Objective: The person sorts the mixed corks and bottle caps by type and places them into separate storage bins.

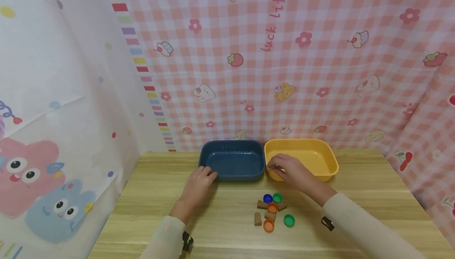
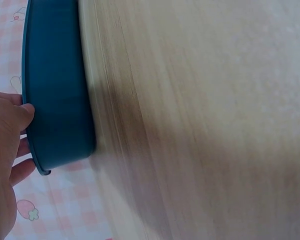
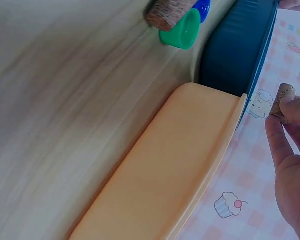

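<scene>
Little looks done so far, judging by how things lie: four corks (image 1: 257, 219) and five bottle caps — one blue cap (image 1: 267, 198), two green caps (image 1: 289, 220) and two orange caps (image 1: 268, 225) — are together on the wooden tabletop (image 1: 160, 180), in the lower middle of the head view. All nine seem left to handle. No cork or cap shows on the visible floor of the blue plastic basin (image 1: 234, 164) at the centre, nor on what can be seen of the yellow plastic basin (image 1: 314, 160) just to its right.

One further cork (image 3: 285, 95) is off the tabletop: the right hand (image 1: 291, 170) has it in a narrow grip between thumb and fingers, above the left end of the yellow basin. The left hand (image 1: 199, 182) pinches the rim of the blue basin at its left end, thumb on one side and fingers on the other.

In the head view the right hand hides the held cork almost wholly, along with part of the yellow basin. The left wrist view cuts off the blue basin at the top; the right wrist view crops the yellow basin below and shows only some of the loose pieces at its upper edge.
</scene>
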`<state>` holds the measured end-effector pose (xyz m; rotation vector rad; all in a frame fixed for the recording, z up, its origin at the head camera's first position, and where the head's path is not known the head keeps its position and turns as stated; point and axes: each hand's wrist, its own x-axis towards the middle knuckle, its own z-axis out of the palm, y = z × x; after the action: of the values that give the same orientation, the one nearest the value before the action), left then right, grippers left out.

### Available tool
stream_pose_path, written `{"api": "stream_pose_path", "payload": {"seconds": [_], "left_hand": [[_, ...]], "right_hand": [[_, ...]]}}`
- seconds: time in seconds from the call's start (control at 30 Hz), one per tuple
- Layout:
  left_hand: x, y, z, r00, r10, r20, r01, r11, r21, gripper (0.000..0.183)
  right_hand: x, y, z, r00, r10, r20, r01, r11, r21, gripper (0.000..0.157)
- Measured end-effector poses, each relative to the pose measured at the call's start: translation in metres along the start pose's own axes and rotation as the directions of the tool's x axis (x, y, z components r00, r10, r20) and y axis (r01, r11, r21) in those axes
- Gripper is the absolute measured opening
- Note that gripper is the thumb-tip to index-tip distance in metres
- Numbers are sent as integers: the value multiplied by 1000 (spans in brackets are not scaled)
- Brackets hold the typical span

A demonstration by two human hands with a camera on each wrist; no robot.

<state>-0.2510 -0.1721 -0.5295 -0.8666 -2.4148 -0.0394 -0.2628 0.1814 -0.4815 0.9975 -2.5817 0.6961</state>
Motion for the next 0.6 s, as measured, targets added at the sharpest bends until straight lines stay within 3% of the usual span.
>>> {"api": "stream_pose_path", "payload": {"seconds": [0.33, 0.6], "left_hand": [[2, 1, -2, 1000, 3, -1, -3, 1000, -7, 22], [2, 0, -1, 1000, 0, 8, 0, 1000, 4, 22]], "right_hand": [[27, 0, 8, 999, -34, -8, 34, 999, 19, 18], [45, 1, 13, 999, -3, 33, 3, 1000, 9, 16]]}}
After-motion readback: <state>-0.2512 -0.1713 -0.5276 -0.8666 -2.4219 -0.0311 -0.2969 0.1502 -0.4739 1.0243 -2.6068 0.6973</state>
